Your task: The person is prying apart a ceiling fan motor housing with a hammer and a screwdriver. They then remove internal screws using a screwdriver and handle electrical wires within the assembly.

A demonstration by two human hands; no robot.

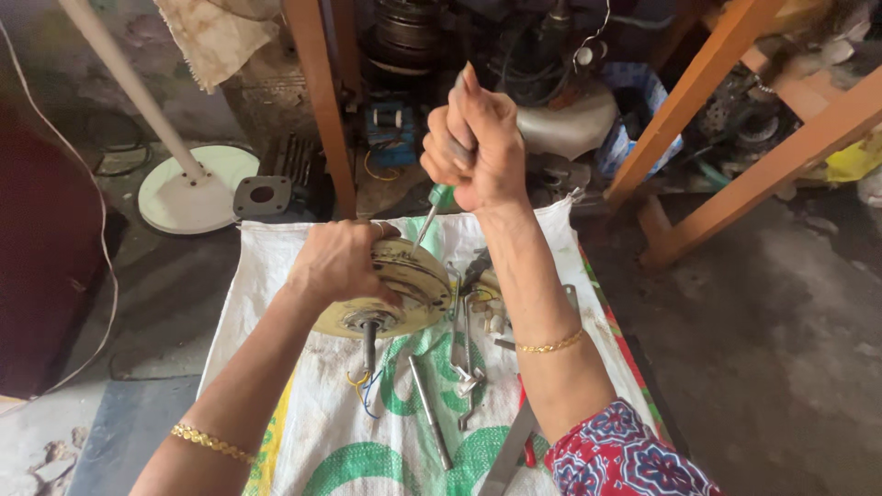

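Head view, looking down at a white woven sack (303, 432) with green printing, spread flat on a grey concrete floor (781, 349).

Left hand (338, 262): fingers curled over the top edge of a round, cream-yellow motor housing (404, 298), clamped on it and holding it tilted on its edge above the sack. A short shaft (369, 342) sticks out of the housing's centre toward the camera; thin blue and yellow wires (363, 386) trail from below it onto the sack.

Right hand (476, 142): raised above the housing, fist wrapped tight around the green handle of a screwdriver (434, 209). The blade slants down and left, its tip at the housing's upper face just beside the left hand's knuckles. Whether the tip sits in a screw, I cannot tell.

The two hands are close, the right above the left, not touching. Gold bracelets on both wrists; patterned red-and-blue sleeve (625, 455) at lower right.

On the sack right of the housing: a steel rod (429, 411), bent metal brackets (467, 367), small loose parts.

Behind: white fan base (188, 193) with its pole, orange-painted frame legs (317, 101), dark motor parts and cables under the frame.
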